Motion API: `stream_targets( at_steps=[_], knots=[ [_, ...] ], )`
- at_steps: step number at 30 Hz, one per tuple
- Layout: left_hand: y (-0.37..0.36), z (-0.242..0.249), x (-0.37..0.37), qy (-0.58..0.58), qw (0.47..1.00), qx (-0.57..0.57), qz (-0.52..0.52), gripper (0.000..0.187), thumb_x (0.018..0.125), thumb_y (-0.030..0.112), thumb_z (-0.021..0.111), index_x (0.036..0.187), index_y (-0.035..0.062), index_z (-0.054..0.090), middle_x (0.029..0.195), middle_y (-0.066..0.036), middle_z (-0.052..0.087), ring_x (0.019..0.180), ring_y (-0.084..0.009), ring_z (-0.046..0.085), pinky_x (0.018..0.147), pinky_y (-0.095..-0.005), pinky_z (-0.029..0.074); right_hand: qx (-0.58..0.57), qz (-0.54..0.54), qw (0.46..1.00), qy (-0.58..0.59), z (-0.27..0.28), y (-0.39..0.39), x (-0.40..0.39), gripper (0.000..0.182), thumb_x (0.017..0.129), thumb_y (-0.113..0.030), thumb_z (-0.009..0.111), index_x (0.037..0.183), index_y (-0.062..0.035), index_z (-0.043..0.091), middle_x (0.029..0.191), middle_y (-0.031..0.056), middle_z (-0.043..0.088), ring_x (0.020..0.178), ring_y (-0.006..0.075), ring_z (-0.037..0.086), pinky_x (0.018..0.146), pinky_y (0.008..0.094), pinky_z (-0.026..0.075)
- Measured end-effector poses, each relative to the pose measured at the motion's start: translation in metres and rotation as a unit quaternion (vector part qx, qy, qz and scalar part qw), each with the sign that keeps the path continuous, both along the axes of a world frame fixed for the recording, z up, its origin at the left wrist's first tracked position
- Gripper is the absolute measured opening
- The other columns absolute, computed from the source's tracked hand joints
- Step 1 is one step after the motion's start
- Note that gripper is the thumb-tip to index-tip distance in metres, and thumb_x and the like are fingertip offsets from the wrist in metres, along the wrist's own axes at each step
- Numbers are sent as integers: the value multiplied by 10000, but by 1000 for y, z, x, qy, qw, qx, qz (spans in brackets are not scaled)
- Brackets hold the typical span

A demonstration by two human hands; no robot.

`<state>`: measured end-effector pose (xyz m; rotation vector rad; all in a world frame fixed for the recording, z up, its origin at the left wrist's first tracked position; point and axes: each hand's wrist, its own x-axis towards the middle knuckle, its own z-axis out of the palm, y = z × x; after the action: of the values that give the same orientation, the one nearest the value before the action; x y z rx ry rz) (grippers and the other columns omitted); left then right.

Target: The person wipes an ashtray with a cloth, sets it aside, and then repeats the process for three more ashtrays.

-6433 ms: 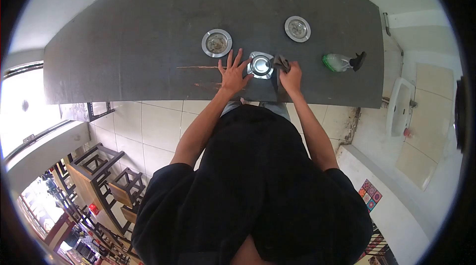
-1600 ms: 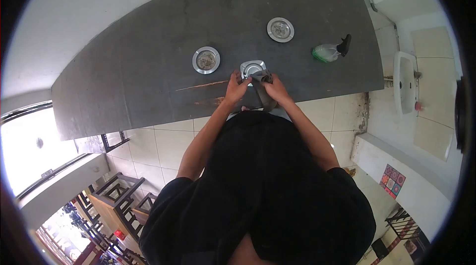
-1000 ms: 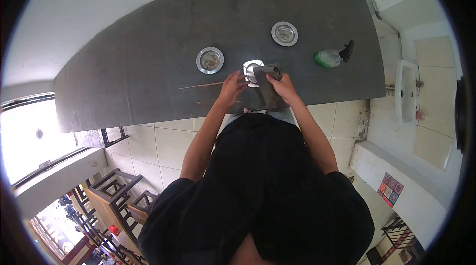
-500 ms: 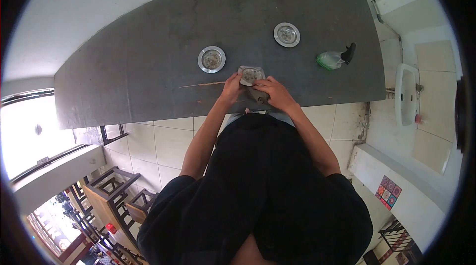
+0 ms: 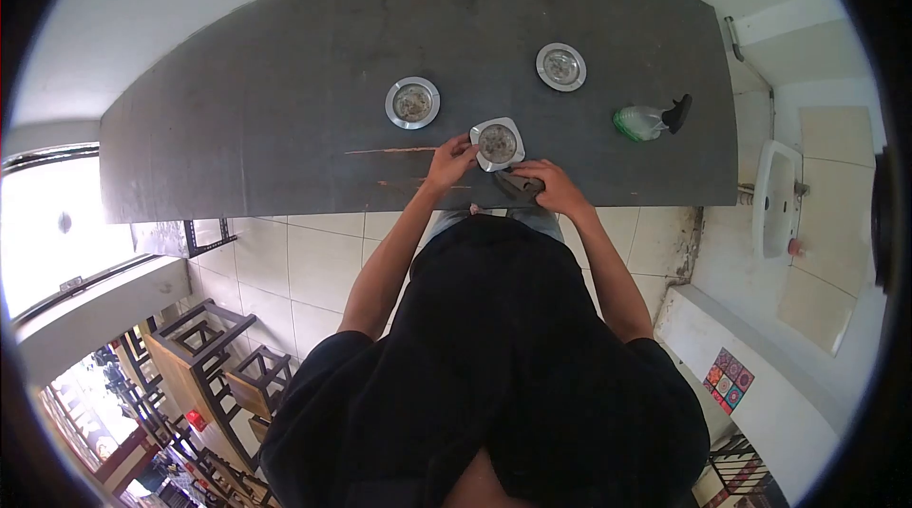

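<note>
The left hand (image 5: 449,159) is gripping the near-left edge of a square-framed recessed downlight (image 5: 497,143), its fingers curled over the rim while the fixture is sitting on the dark grey tabletop (image 5: 256,109) with its round face turned up. The right hand (image 5: 556,189) is lying just to the right of and nearer than that grip, closed around a dark grey cloth (image 5: 519,185) that is bunching out from under the fingers toward the downlight; the cloth is lying just beside the fixture's near-right corner, and whether it is touching the frame cannot be told.

Beyond the gripped fixture and to its left, a round downlight (image 5: 412,103) is resting face up, near but apart. Another round downlight (image 5: 560,66) is lying farther away, beyond and to the right. Well to the right of both hands, a green-tinted spray bottle (image 5: 644,120) with a black trigger head is lying on its side. A pale scratch (image 5: 389,151) is running along the tabletop just to the left of the left hand's fingers.
</note>
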<state>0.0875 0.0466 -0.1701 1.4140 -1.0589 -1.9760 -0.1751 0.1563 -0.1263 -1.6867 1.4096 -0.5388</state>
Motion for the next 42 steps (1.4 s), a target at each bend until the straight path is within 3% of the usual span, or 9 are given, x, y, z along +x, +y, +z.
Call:
stream_targets(
  at_steps=[4, 6, 7, 9, 12, 15, 21, 31, 42],
  knots=[
    [0, -13, 0, -9, 998, -61, 10, 593, 981, 199, 794, 1488, -22, 583, 1267, -161, 738, 1083, -240, 734, 872, -372, 616, 47, -38, 998, -19, 24, -16, -8, 644, 699, 76, 575, 1307, -49, 746, 1354, 130, 712, 1285, 353, 640, 1153, 415, 468],
    [0, -2, 7, -207, 915, -338, -75, 695, 891, 259, 862, 1491, 28, 601, 1408, -167, 671, 1245, -330, 668, 986, -447, 560, 72, -102, 991, -40, 28, -33, -5, 647, 692, 87, 552, 1298, -35, 745, 1335, 148, 723, 1243, 377, 667, 1123, 397, 486],
    [1, 9, 8, -208, 915, -337, -73, 695, 891, 259, 862, 1491, 28, 601, 1408, -167, 671, 1245, -330, 668, 986, -447, 560, 5, -127, 992, -8, 22, -45, -4, 635, 708, 90, 560, 1298, -45, 749, 1318, 141, 718, 1237, 377, 660, 1098, 399, 505],
    [7, 25, 9, -319, 806, -480, -137, 777, 811, 354, 900, 1489, 93, 625, 1595, -168, 531, 1462, -401, 488, 1171, -545, 404, -60, -151, 986, 25, 13, -66, 2, 622, 724, 93, 567, 1299, -55, 753, 1301, 133, 712, 1230, 377, 653, 1073, 401, 524],
    [10, 14, 5, -352, 780, -489, -169, 827, 809, 471, 878, 1522, 148, 608, 1705, -150, 404, 1591, -392, 308, 1251, -616, 236, -135, -181, 968, 106, 10, -98, 32, 578, 767, 65, 668, 1309, -108, 766, 1317, 99, 678, 1257, 363, 618, 1065, 439, 538],
    [11, 1, 0, -394, 758, -486, -185, 867, 826, 534, 850, 1569, 192, 564, 1715, -145, 396, 1614, -409, 272, 1250, -661, 201, -149, -53, 975, 159, -21, -113, 49, 587, 788, 56, 712, 1325, -173, 776, 1362, 40, 663, 1237, 348, 611, 1076, 461, 536],
    [16, 9, -2, -433, 737, -477, -206, 873, 862, 587, 813, 1607, 234, 525, 1742, -132, 365, 1636, -388, 244, 1250, -688, 166, -148, -23, 962, 227, -22, -107, 50, 555, 801, 41, 739, 1302, -193, 791, 1364, 9, 663, 1202, 327, 610, 1035, 460, 557],
    [21, 4, -5, -427, 738, -487, -190, 884, 894, 619, 776, 1645, 265, 475, 1756, -104, 350, 1642, -377, 231, 1243, -711, 138, -152, -91, 937, 300, -21, -34, 19, 565, 812, 50, 715, 1333, -163, 770, 1352, 49, 635, 1166, 347, 610, 995, 464, 566],
    [20, 23, -8, -406, 774, -444, -198, 929, 879, 537, 804, 1646, 161, 441, 1762, -142, 323, 1635, -413, 233, 1259, -683, 149, -44, -188, 980, 53, -7, -22, -1, 593, 773, 120, 594, 1282, -109, 792, 1279, 113, 692, 1236, 379, 609, 1095, 435, 512]
  ],
)
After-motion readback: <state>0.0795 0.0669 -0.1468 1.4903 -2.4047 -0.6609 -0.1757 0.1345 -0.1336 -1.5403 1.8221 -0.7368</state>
